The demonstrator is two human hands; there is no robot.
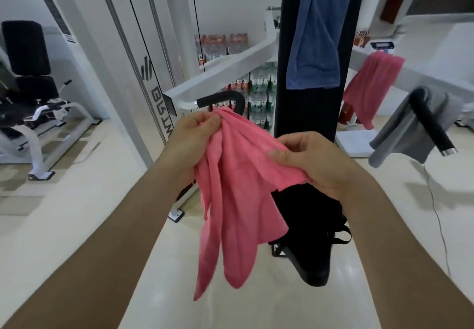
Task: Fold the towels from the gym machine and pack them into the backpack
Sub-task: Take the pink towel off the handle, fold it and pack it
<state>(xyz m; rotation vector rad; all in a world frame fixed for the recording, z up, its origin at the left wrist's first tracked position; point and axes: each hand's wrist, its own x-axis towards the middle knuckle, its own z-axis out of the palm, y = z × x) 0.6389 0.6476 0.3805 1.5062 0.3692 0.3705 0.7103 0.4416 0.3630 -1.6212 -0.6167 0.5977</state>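
at the far left a black padded seat machine (28, 72) is standing on the pale floor (89, 213), with the white uprights of a cable machine (155, 92) rising beside it. the left hand (195, 133) is pinching a bunched upper corner of the pink towel (236, 187), thumb and fingers curling tight on the cloth. the towel is hanging crumpled between the 2 hands, its loose ends trailing down toward the floor. just behind the left hand a curved handle (223, 97) is sticking out from a white arm, and packs of bottled water (259, 92) are sitting stacked further back. the right hand (310, 164) is gripping the towel's other edge, fingers folding over the fabric. below it the black backpack (307, 215) is lying partly hidden by the towel, straps showing at its side. above, a blue towel (318, 36) is draping over the top of a tall black pad (307, 113). further right a 2nd pink towel (369, 85) is hanging off a white arm, and a grey towel (400, 133) is draping over a straight handle (433, 128).
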